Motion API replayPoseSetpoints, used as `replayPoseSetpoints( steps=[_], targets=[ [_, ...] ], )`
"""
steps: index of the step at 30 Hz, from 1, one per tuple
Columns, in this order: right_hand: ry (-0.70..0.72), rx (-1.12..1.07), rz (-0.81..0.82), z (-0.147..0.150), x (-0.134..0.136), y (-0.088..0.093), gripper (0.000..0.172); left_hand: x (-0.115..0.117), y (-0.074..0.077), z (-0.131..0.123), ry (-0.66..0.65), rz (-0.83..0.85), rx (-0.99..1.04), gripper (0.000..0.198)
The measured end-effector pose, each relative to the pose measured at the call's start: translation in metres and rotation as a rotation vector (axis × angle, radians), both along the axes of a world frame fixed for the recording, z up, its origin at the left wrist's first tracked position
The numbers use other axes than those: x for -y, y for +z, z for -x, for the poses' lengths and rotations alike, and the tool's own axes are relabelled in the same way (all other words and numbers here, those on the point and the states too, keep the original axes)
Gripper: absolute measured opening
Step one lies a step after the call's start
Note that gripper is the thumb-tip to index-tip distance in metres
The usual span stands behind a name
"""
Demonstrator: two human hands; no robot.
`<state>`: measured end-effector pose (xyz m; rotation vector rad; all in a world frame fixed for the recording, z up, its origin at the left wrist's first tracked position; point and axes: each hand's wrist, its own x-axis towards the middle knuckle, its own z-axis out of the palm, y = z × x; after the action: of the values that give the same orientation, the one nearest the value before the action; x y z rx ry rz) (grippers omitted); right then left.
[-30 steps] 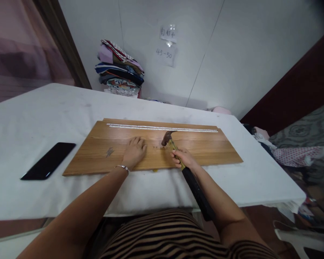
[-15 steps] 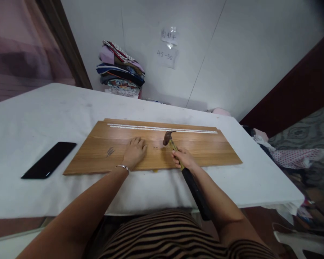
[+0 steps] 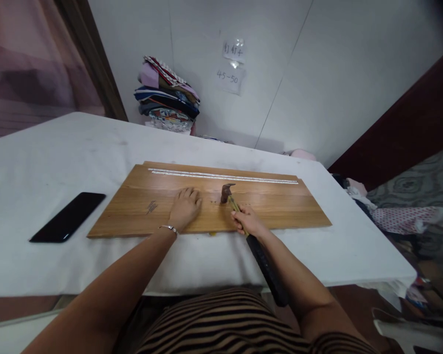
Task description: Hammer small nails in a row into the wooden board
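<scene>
My right hand (image 3: 248, 220) is wrapped round the upper shaft of a claw hammer (image 3: 262, 263), whose black grip runs back along my forearm. The rusty hammer head is down at the middle of a brown wooden board (image 3: 288, 206), over a short row of small nail heads (image 3: 246, 204); whether it touches one is hard to tell. Flat on the board, fingers stretched out, my left hand (image 3: 185, 209) rests left of the hammer head. A small pile of loose nails (image 3: 151, 207) lies on the board farther left.
Two white measuring strips (image 3: 221, 176) run along the board's far side. A black phone (image 3: 68, 216) lies on the white-covered table (image 3: 107, 147) to the left. Folded clothes (image 3: 168, 96) are stacked at the back against the wall, below and left of paper labels (image 3: 231, 80).
The hammer head has come down and slightly left onto the board, and my right hand has shifted a little with it. My left hand stays flat in place.
</scene>
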<state>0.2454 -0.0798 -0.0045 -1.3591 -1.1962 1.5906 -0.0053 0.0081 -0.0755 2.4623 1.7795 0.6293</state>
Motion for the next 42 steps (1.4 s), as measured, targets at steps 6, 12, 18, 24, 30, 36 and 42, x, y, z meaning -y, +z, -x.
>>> replayPoseSetpoints(
  steps=[6, 12, 18, 24, 30, 36, 42],
  targets=[
    [-0.043, -0.016, -0.014, 0.0003, -0.0001, 0.0019, 0.041, 0.0011, 0.0015, -0.0013, -0.004, 0.0, 0.005, 0.035],
    [-0.025, 0.017, 0.003, -0.0003, -0.0004, 0.0012, 0.04, 0.0019, 0.0012, -0.0022, 0.02, 0.003, 0.006, 0.036],
    [-0.036, 0.001, -0.02, 0.0014, -0.0013, 0.0015, 0.04, 0.0013, 0.001, -0.0014, 0.008, -0.002, 0.005, 0.036],
    [-0.027, -0.02, 0.019, 0.0022, -0.0017, 0.0026, 0.043, 0.0013, 0.0025, -0.0013, 0.002, 0.01, -0.006, 0.039],
    [-0.05, -0.059, 0.029, 0.0027, -0.0022, 0.0048, 0.045, 0.0013, 0.0017, -0.0016, 0.01, 0.014, 0.009, 0.036],
    [-0.054, -0.075, 0.056, 0.0033, -0.0024, 0.005, 0.042, 0.0009, -0.0001, -0.0015, 0.004, 0.002, 0.034, 0.036],
    [-0.052, -0.077, 0.051, 0.0031, -0.0032, 0.0061, 0.043, 0.0011, 0.001, -0.0033, 0.013, 0.013, 0.032, 0.038]
  ],
)
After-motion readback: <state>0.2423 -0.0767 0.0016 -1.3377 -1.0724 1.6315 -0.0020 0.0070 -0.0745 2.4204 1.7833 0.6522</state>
